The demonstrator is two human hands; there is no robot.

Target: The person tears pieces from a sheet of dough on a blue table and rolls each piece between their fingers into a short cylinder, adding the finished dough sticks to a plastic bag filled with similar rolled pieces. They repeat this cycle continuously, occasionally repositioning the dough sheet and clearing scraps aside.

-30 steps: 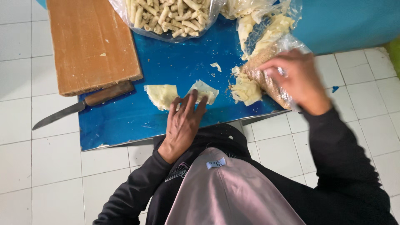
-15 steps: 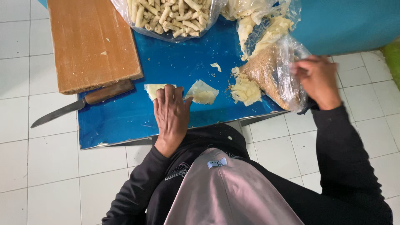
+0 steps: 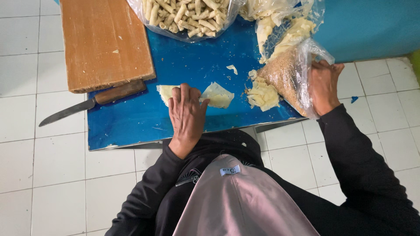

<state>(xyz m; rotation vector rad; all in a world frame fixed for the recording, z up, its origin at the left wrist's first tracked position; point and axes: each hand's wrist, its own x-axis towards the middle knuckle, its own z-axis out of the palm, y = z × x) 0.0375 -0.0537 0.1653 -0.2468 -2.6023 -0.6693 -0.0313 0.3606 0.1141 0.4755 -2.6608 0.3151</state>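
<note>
Two hands are in view over a blue worktop (image 3: 131, 126) set low above a white tiled floor (image 3: 48, 175). The left hand (image 3: 187, 114) is laid flat, palm down, with fingers spread over a pale sheet of dough wrapper (image 3: 216, 95); nothing is closed in its grip, and the sheet is merely pressed at its near edge. The wrapper is seen on both sides of the fingers, with its long axis running left to right across the worktop, so that most of the exposed sheet lies just right of and beyond the fingertips.

The right hand (image 3: 324, 85) is closed on the bunched mouth of a clear plastic bag of brown crumbs (image 3: 286, 74), which leans on the worktop's right edge. Whether the fingers reach inside the bag cannot be told, the film being creased and glossy. A heap of pale filling (image 3: 262, 93) is found between bag and wrapper, touching the bag, near the wrapper but apart from it. The left hand is on the wrapper; the right hand is well apart from it.

Beyond, a bag of finished rolls (image 3: 183, 15) is noted at the far edge. A wooden board (image 3: 105, 41) lies to the left, with a knife (image 3: 94, 102) just beside its near edge, blade projecting past the worktop's left side.
</note>
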